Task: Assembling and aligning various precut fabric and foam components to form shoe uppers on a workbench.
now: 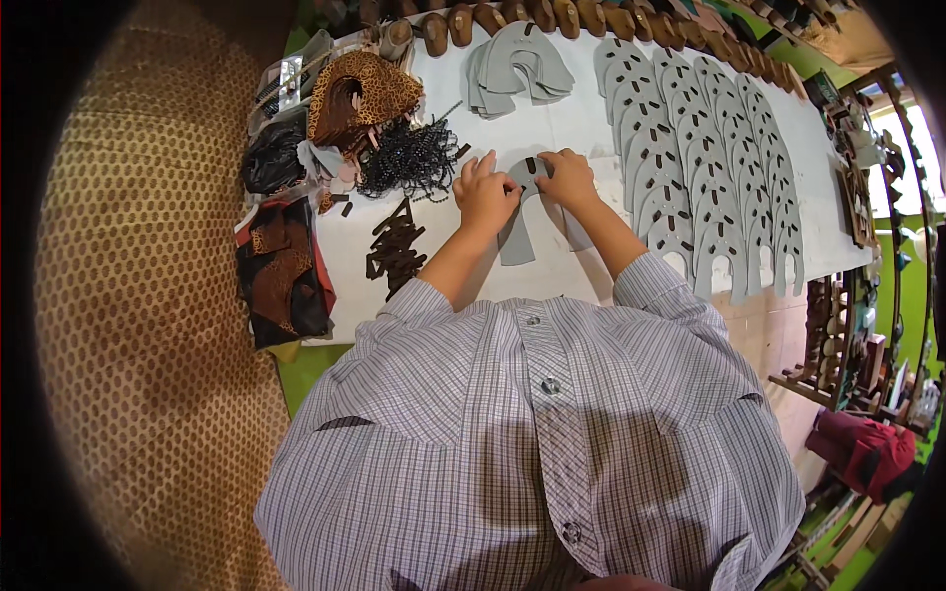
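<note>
A grey horseshoe-shaped cut piece [516, 241] lies flat on the white table in front of me, its curved top pointing away. A small dark brown strip [531, 165] sits on that curve. My left hand [485, 202] grips the left side of the curve with thumb and forefinger, other fingers raised. My right hand [571, 181] pinches the right side of the curve, thumb close to the strip. Part of the right leg shows beneath my right wrist. A tangled heap of loose dark brown strips [396, 244] lies left of my left forearm.
Overlapping rows of grey pieces with brown strips [709, 177] cover the table's right. A grey stack [517, 74] lies beyond my hands. Black beaded strands [409, 163] and leopard-print pieces [363, 94] crowd the left. Wooden shoe lasts [512, 14] line the far edge.
</note>
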`<state>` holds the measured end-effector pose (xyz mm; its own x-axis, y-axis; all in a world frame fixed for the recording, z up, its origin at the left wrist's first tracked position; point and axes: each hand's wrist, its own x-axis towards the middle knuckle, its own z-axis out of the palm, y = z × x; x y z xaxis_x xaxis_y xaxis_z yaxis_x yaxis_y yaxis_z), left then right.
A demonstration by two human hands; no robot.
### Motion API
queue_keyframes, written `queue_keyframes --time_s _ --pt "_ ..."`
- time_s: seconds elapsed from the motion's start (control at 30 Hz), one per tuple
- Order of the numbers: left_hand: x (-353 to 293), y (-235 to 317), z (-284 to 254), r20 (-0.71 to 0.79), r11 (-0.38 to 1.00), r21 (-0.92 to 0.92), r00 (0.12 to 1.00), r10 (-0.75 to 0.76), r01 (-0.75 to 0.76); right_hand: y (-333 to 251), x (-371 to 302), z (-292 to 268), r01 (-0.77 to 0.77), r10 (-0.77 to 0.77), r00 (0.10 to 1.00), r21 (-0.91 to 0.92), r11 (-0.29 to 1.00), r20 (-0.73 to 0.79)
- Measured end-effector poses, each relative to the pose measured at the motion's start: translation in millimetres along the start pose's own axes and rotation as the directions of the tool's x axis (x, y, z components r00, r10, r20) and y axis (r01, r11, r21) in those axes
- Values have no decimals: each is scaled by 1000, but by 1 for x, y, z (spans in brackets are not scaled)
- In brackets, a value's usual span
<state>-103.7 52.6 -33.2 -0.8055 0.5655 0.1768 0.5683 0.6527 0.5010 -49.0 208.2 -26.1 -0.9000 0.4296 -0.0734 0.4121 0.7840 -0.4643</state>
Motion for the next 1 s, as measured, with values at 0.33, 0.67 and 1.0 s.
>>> queue_keyframes --time_s 0.33,0.67,1.0 --pt "-14 -4 3 -159 952 149 944 290 -267 3 13 -6 107 -143 963 164 981 228" --pt "-22 -11 -9 -46 920 182 932 359 -346 -3 18 2 35 -67 941 99 994 333" --pt "-32 -10 -6 20 841 394 918 397 -372 -16 19 -18 50 -94 876 106 993 473"
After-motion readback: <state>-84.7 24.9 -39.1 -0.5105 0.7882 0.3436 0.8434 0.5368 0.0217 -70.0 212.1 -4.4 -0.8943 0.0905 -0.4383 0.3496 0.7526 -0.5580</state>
